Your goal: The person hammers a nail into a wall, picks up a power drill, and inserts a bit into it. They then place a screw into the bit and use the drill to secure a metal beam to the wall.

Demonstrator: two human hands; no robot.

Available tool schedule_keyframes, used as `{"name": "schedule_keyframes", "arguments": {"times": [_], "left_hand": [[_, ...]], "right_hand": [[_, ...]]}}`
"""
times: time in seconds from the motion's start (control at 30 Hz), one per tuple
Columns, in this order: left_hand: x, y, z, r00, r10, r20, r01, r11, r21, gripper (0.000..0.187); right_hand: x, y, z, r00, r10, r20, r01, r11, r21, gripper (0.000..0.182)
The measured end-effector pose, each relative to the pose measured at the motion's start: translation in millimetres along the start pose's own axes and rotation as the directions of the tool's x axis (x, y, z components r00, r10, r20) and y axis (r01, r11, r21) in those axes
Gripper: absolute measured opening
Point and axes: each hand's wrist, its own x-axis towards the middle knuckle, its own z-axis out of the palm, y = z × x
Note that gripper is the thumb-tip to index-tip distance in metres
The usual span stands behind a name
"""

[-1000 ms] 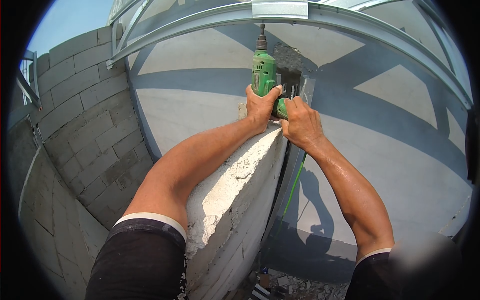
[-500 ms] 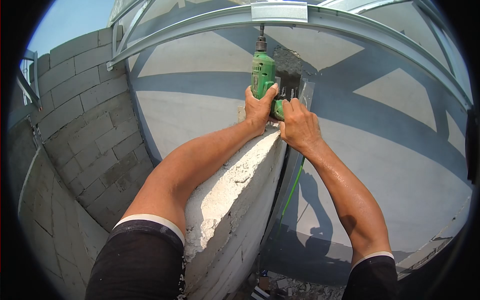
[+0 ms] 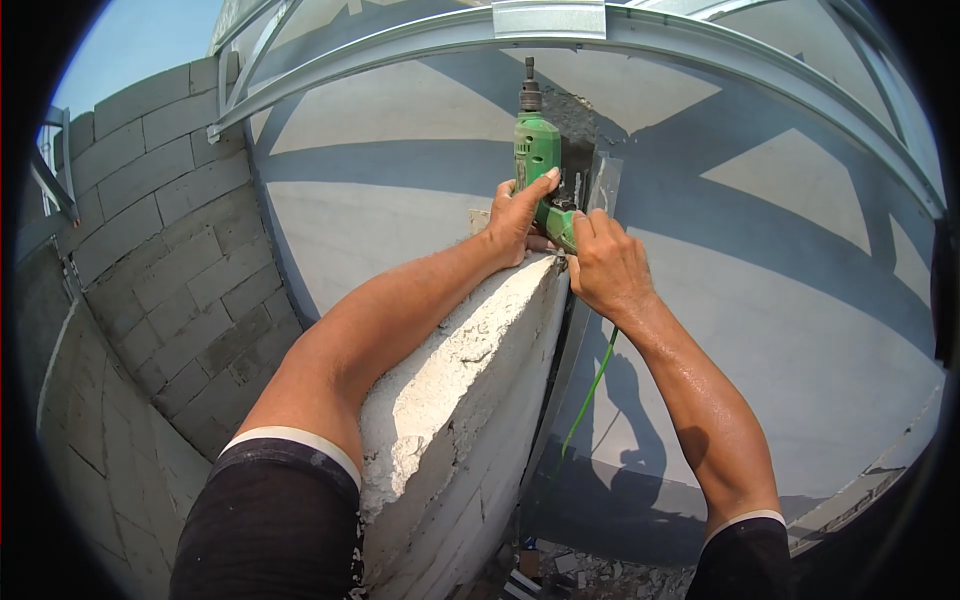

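A green power drill (image 3: 537, 150) points upward, its chuck and bit just below the curved metal beam (image 3: 400, 80), with a gap between them. My left hand (image 3: 517, 215) is wrapped round the drill's body, thumb across its side. My right hand (image 3: 608, 262) holds the drill's handle from the right, fingers closed. A green cord (image 3: 590, 392) hangs down below my right hand. Under my left wrist lies the rough top of a pale masonry wall (image 3: 440, 375).
A grey block wall (image 3: 185, 270) stands on the left. Behind the drill is a plastered wall (image 3: 740, 300) with shadows and a metal strip (image 3: 605, 185). Rubble (image 3: 590, 572) lies far below. More metal framing (image 3: 262, 50) rises at the upper left.
The drill has come down from the beam, so its bit no longer meets the metal. It has shifted slightly right. More of the green cord shows below my right hand.
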Motion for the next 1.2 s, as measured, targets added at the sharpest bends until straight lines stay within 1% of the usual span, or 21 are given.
{"name": "schedule_keyframes", "arguments": {"times": [0.1,0.2,0.3,0.4,0.43,0.5,0.53,0.57,0.67,0.7,0.77,0.83,0.87,0.93,0.97,1.07,1.13,1.17,1.2], "left_hand": [[6,-1,-2,0.995,-0.015,0.094,0.009,0.998,0.066,0.102],[3,0,-3,0.976,-0.044,0.211,0.035,0.998,0.047,0.103],[-2,5,-4,0.927,-0.108,0.359,0.040,0.980,0.193,0.081],[-1,3,1,0.911,-0.115,0.396,-0.023,0.945,0.327,0.076],[1,3,1,0.911,-0.137,0.390,-0.026,0.922,0.385,0.080],[-2,4,6,0.902,-0.069,0.427,-0.130,0.898,0.420,0.082],[-7,6,9,0.895,-0.036,0.445,-0.180,0.883,0.434,0.083],[-9,11,12,0.876,-0.050,0.480,-0.180,0.889,0.421,0.083],[-19,31,28,0.785,-0.175,0.594,-0.121,0.898,0.424,0.076],[-19,31,30,0.773,-0.200,0.602,-0.123,0.884,0.452,0.068],[-21,27,29,0.747,-0.214,0.629,-0.131,0.881,0.455,0.063],[-25,29,35,0.724,-0.231,0.650,-0.123,0.884,0.452,0.056],[-28,27,37,0.735,-0.233,0.636,-0.119,0.880,0.460,0.056],[-32,23,47,0.752,-0.236,0.616,-0.116,0.872,0.475,0.055],[-34,20,51,0.752,-0.216,0.623,-0.145,0.868,0.476,0.056],[-46,16,60,0.735,-0.173,0.656,-0.235,0.842,0.485,0.059],[-53,22,63,0.707,-0.163,0.688,-0.305,0.808,0.504,0.063],[-52,22,62,0.691,-0.195,0.696,-0.305,0.795,0.525,0.067],[-49,23,61,0.672,-0.227,0.705,-0.308,0.780,0.545,0.071]], "right_hand": [[-17,6,0,0.997,0.016,-0.075,-0.014,0.999,0.034,0.054],[-34,11,-8,0.994,0.033,-0.109,-0.028,0.999,0.044,0.057],[-56,14,-17,0.987,0.046,-0.152,-0.038,0.998,0.052,0.057],[-75,16,-31,0.976,0.059,-0.210,-0.049,0.997,0.051,0.058],[-82,15,-37,0.973,0.057,-0.224,-0.048,0.998,0.045,0.060],[-96,14,-45,0.969,0.059,-0.238,-0.051,0.998,0.040,0.062],[-103,12,-49,0.970,0.062,-0.237,-0.053,0.998,0.043,0.062],[-106,11,-53,0.969,0.062,-0.238,-0.053,0.998,0.044,0.062],[-115,7,-66,0.976,0.064,-0.208,-0.050,0.996,0.071,0.062],[-119,6,-69,0.976,0.064,-0.207,-0.048,0.996,0.079,0.062],[-126,4,-72,0.977,0.060,-0.203,-0.041,0.994,0.098,0.061],[-129,-3,-79,0.982,0.095,-0.165,-0.084,0.994,0.073,0.065],[-130,-9,-83,0.983,0.112,-0.145,-0.104,0.993,0.063,0.066],[-124,-22,-93,0.978,0.195,-0.070,-0.199,0.978,-0.068,0.072],[-122,-25,-96,0.971,0.238,-0.034,-0.241,0.961,-0.134,0.075],[-127,-20,-80,0.940,0.341,-0.004,-0.333,0.916,-0.225,0.086],[-135,-13,-80,0.938,0.348,0.001,-0.341,0.919,-0.197,0.088],[-140,-10,-81,0.936,0.352,0.001,-0.346,0.920,-0.183,0.089],[-145,-9,-82,0.949,0.315,-0.021,-0.315,0.938,-0.144,0.088]]}}
